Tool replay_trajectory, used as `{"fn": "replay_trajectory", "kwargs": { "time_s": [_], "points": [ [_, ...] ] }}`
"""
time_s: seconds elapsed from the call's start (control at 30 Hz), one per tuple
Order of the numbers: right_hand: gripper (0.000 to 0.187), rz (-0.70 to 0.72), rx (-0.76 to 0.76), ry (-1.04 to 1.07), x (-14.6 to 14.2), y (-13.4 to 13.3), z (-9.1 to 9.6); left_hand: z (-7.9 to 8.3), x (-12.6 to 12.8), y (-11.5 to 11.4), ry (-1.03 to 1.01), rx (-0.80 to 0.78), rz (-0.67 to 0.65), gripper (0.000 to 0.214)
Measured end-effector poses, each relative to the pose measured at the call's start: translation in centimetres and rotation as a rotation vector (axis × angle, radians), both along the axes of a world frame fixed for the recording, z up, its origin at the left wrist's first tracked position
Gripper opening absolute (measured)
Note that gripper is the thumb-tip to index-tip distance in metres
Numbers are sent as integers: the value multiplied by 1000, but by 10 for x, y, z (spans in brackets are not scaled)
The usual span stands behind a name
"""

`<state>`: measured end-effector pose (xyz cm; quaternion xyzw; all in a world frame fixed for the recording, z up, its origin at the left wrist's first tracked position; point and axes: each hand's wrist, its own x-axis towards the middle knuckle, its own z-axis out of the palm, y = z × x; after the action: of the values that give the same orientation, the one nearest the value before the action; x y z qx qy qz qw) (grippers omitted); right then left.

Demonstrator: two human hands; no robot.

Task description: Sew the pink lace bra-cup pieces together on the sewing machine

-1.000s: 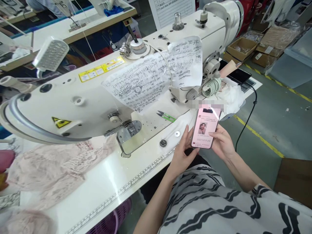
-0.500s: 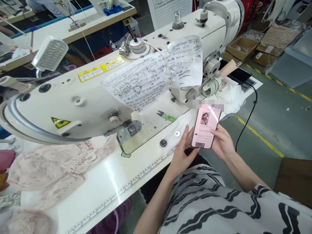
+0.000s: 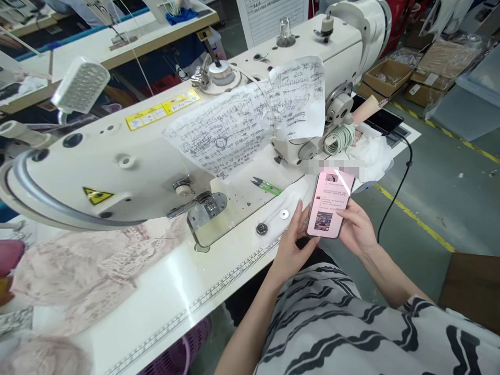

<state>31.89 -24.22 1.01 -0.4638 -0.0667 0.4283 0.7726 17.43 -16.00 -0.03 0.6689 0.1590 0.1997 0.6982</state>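
A phone [image 3: 330, 203] with a lit pink screen is held upright over the front right edge of the sewing table [image 3: 183, 291]. My left hand [image 3: 294, 240] cups its lower left side, fingers curled round the edge. My right hand [image 3: 357, 229] wraps the right side, thumb resting on the screen. A white industrial sewing machine [image 3: 128, 156] lies across the table behind the phone, with a scribbled paper sheet [image 3: 250, 122] draped over its arm.
Green thread snips [image 3: 266, 185] lie on the machine bed near the phone. Pale pink lace fabric [image 3: 89, 265] spreads under the needle end at left. Cardboard boxes [image 3: 385, 78] stand on the floor at back right. A black cable [image 3: 396, 187] hangs off the table's right end.
The page on the phone screen has scrolled upward; a portrait picture moved up and out, and a darker picture now shows low on the screen. Both hands stay in place.
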Motion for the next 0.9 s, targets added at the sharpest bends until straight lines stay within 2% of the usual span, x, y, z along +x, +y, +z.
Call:
{"fn": "replay_trajectory", "kwargs": {
  "time_s": [0.17,0.43,0.9],
  "points": [
    [37,32,-9,-63,1,-1,-2,-1,0,-1,1,-3,15,82],
    [27,-26,-2,30,-1,0,0,-1,-1,0,13,8,4,82],
    [30,-27,26,65,0,0,-1,-3,0,0,-7,16,0,83]
  ]
}}
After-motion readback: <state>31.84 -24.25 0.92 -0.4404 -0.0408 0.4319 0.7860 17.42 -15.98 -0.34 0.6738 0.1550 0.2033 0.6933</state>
